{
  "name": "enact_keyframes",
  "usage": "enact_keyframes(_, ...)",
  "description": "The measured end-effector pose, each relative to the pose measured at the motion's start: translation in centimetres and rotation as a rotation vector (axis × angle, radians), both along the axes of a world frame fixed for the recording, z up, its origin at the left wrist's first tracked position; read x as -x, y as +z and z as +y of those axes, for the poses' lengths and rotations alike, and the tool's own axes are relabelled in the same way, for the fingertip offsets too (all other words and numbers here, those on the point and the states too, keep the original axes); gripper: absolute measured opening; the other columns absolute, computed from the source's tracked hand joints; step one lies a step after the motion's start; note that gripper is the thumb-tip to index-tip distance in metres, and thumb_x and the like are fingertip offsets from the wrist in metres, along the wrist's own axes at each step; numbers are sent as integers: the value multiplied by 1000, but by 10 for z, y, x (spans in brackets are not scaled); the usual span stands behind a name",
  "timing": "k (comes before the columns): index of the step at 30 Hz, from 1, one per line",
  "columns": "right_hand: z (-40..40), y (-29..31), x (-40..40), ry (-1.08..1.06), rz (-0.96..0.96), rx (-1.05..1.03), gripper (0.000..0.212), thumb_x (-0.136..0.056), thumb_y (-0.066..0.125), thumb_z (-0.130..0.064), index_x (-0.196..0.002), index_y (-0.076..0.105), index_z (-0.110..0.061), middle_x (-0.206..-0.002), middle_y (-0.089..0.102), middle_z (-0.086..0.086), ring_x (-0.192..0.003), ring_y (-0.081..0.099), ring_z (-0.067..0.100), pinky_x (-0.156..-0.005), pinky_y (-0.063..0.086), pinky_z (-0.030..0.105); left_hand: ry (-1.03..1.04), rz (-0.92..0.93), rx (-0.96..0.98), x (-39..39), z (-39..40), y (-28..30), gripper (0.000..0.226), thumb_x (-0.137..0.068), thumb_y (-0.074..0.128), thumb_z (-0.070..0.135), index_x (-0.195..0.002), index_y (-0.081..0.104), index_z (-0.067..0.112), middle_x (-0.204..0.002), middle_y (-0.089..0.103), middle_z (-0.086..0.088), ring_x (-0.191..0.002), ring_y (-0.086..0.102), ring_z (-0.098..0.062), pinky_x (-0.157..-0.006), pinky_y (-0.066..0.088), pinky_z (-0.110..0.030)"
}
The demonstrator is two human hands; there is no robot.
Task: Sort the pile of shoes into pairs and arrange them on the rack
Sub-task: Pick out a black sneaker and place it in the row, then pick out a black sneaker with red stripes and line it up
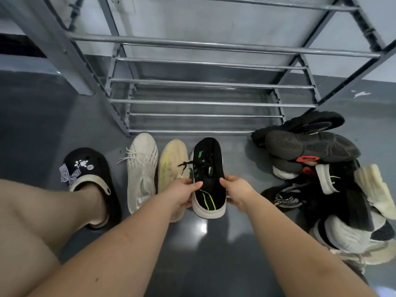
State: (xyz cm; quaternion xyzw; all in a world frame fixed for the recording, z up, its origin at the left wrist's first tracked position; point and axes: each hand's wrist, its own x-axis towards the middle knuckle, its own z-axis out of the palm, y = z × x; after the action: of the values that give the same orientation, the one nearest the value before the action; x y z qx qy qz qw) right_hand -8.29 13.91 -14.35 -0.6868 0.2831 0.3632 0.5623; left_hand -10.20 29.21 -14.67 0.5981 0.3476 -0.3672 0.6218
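Note:
A black sneaker (207, 168) with green marks and a white sole is held above the floor, toe toward the rack. My left hand (182, 192) grips its left side near the heel, and my right hand (236, 192) grips its right side. Left of it on the floor lie a cream knit sneaker (141, 170) and a second cream shoe (171, 166) turned on its side, sole showing. The grey metal shoe rack (203, 84) stands straight ahead with bare bar shelves. A pile of black and white shoes (321, 179) lies at the right.
My left foot wears a black clog (90, 168) with charms, planted on the grey floor at the left. A grey post (53, 50) rises beside the rack's left side. The glossy floor (203, 243) shows between my arms.

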Motion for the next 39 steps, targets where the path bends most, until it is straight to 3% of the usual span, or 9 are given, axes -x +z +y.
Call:
enact_keyframes(3, 2, -9, -8, 1, -5, 27, 38, -100, 40, -7, -136, 49, -13, -120, 62, 11, -94, 57, 18, -75, 47, 28, -53, -32, -77, -6, -5, -5, 37, -92, 56, 8, -128, 50, 6, -123, 61, -13, -107, 60, -29, -69, 51, -33)
enact_keyframes(6, 1, -16, -11, 91, 19, 66, 40, -99, 42, -4, -137, 49, -13, -126, 60, 11, -100, 57, 18, -80, 49, 27, -130, -106, -186, -11, -6, -14, 45, -90, 56, 1, -134, 46, 4, -130, 57, -13, -118, 56, -28, -99, 45, -37)
enact_keyframes(10, -3, -16, -13, 264, 40, 159, 46, -96, 51, -14, -141, 42, -12, -130, 58, 12, -117, 56, 26, -96, 47, 33, -228, -166, -311, -16, -6, -13, 55, -91, 56, 10, -142, 36, 10, -136, 53, -11, -122, 52, -25, -101, 38, -29)
enact_keyframes(12, -4, -13, -13, 437, -45, 262, 55, -95, 55, -18, -145, 34, -10, -137, 52, 13, -123, 52, 28, -100, 43, 33, -398, -251, -450, -17, -6, -7, 55, -93, 54, 16, -144, 34, 13, -140, 48, -9, -126, 47, -25, -102, 36, -29)
enact_keyframes(15, -13, -5, -11, 814, -226, 566, 67, -94, 55, -28, -150, 20, -18, -148, 35, 11, -132, 41, 30, -105, 38, 37, -818, -440, -798, -17, -8, 1, 61, -92, 52, 29, -147, 26, 18, -147, 40, -6, -133, 38, -25, -110, 31, -36)
enact_keyframes(18, -28, 5, -6, 959, -320, 733, 67, -94, 52, -26, -151, 16, -20, -153, 25, 8, -138, 28, 29, -109, 33, 41, -1029, -599, -943, -17, -16, 11, 66, -93, 48, 36, -149, 19, 18, -155, 25, -7, -142, 23, -25, -118, 17, -39)
enact_keyframes(22, -54, 20, 6, 927, -354, 847, 68, -93, 51, -30, -150, 16, -20, -153, 23, 8, -138, 27, 30, -106, 34, 42, -1164, -687, -953, -4, -34, 28, 68, -95, 43, 37, -151, 9, 19, -159, 9, -6, -147, 7, -24, -120, 5, -38)
enact_keyframes(29, -122, 43, 33, 811, -339, 981, 75, -92, 51, -40, -152, 11, -21, -158, 11, 10, -143, 18, 30, -111, 27, 42, -1367, -773, -947, 11, -74, 47, 71, -95, 40, 38, -151, 0, 19, -160, -3, -5, -147, -4, -22, -118, -3, -35)
enact_keyframes(39, -221, 84, 10, 666, -401, 1134, 72, -94, 49, -43, -152, 13, -21, -157, 19, 8, -142, 22, 29, -112, 31, 40, -1307, -829, -904, -34, -133, 82, 73, -95, 40, 45, -151, 1, 19, -160, -5, -8, -147, 0, -25, -118, 4, -36)
